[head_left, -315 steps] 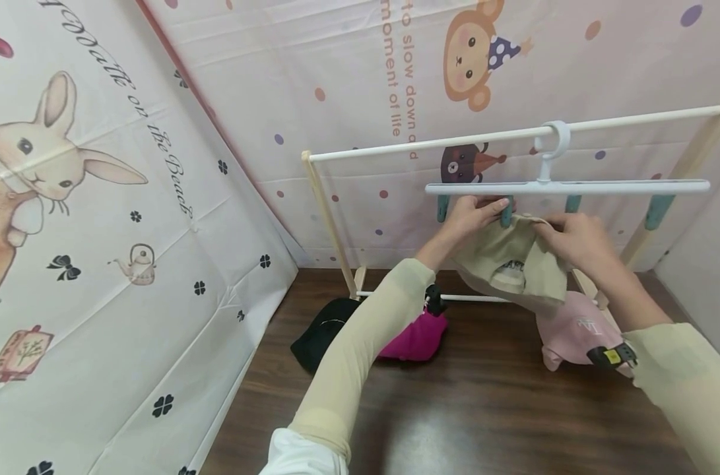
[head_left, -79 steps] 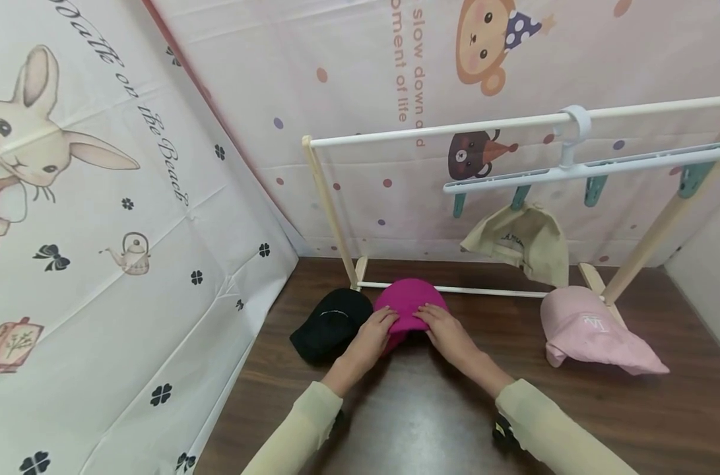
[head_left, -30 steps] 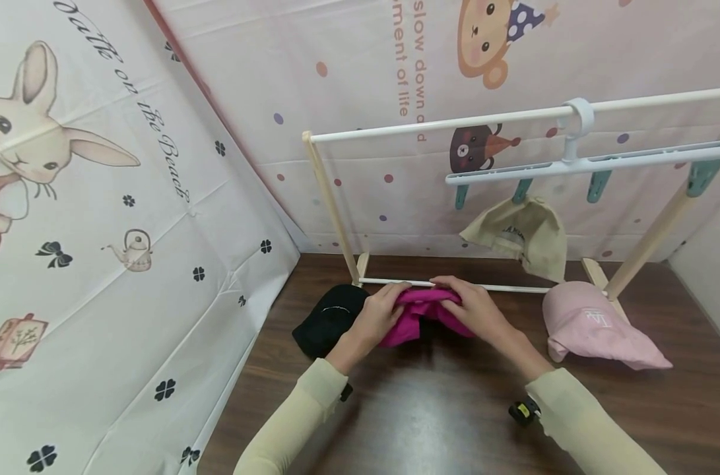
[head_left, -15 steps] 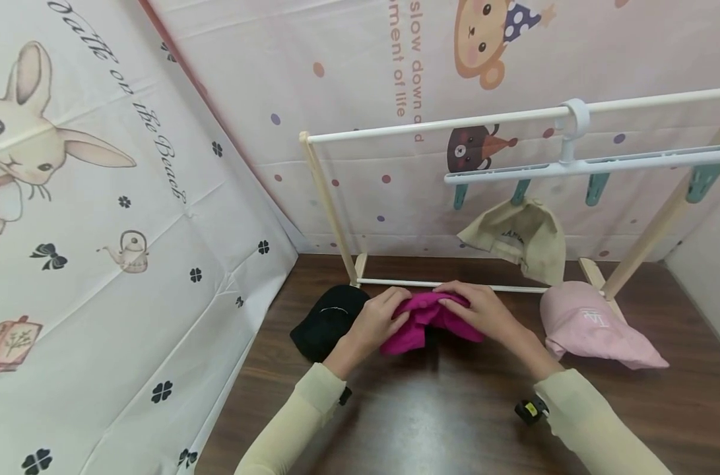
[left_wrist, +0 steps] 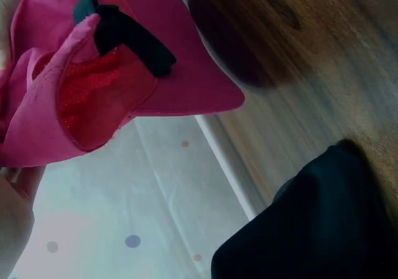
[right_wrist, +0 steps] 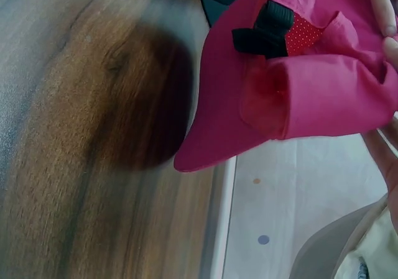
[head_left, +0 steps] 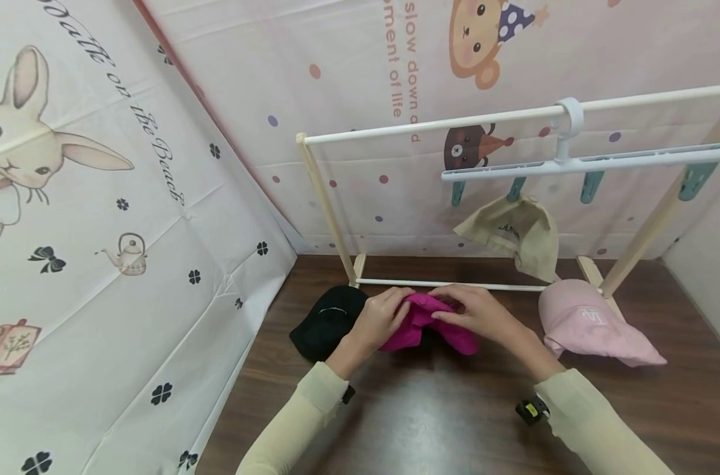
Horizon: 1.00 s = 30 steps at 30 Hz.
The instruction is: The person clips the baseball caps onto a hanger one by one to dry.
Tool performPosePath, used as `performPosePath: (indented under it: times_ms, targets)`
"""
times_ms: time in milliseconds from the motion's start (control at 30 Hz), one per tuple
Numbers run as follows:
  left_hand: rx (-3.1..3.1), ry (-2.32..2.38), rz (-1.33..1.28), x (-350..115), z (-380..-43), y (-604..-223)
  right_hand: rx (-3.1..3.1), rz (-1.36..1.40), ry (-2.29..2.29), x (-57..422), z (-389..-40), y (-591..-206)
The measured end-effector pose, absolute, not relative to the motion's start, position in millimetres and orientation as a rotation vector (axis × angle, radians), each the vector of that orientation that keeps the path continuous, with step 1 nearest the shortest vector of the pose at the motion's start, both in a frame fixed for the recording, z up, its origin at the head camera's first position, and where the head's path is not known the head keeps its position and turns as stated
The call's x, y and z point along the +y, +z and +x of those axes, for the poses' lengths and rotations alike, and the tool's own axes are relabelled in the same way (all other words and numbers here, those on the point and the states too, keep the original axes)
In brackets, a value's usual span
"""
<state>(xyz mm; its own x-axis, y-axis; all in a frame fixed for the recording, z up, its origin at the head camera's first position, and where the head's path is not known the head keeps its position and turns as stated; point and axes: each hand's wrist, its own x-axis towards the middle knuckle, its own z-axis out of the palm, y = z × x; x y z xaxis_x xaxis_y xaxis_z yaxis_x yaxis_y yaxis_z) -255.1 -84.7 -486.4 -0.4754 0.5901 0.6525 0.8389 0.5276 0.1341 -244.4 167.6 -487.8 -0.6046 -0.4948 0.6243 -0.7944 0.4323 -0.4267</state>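
Both hands hold a magenta baseball cap (head_left: 407,335), with the cap's back opening toward me. My left hand (head_left: 379,320) pinches the folded crown on one side, and my right hand (head_left: 477,313) pinches it on the other. In the left wrist view the cap's black strap (left_wrist: 144,48) crosses the dotted red lining, and the brim (left_wrist: 186,74) points down toward the wood. The right wrist view shows the brim above its own dark shadow. A black cap (head_left: 330,322) lies just left of my left hand.
A beige cap (head_left: 540,241) hangs from a teal clip (head_left: 516,189) on a white hanger (head_left: 496,173), hooked over the rack's white rail (head_left: 419,126). Other teal clips hang bare. A pink cap (head_left: 579,316) lies at the right by the rack's foot. Printed cloth walls stand behind and left.
Earlier both hands were at the beige cap by the clip; it now hangs there. They then took the magenta cap, turned it and bunched its crown. Lately the right fingers shifted slightly on it.
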Motion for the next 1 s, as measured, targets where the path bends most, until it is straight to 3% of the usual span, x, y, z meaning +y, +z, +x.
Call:
performPosePath:
  times_ms: [400,1000]
  targets:
    - [-2.204,-0.641,-1.112,-81.3,-253.4,-478.1,-2.382,0.905,0.814,155.1,-235.9,-481.0]
    - [-2.192,-0.685,-1.136,-72.6,-254.5,-468.2,-2.328,0.885,0.809,162.3,-233.5,-465.8]
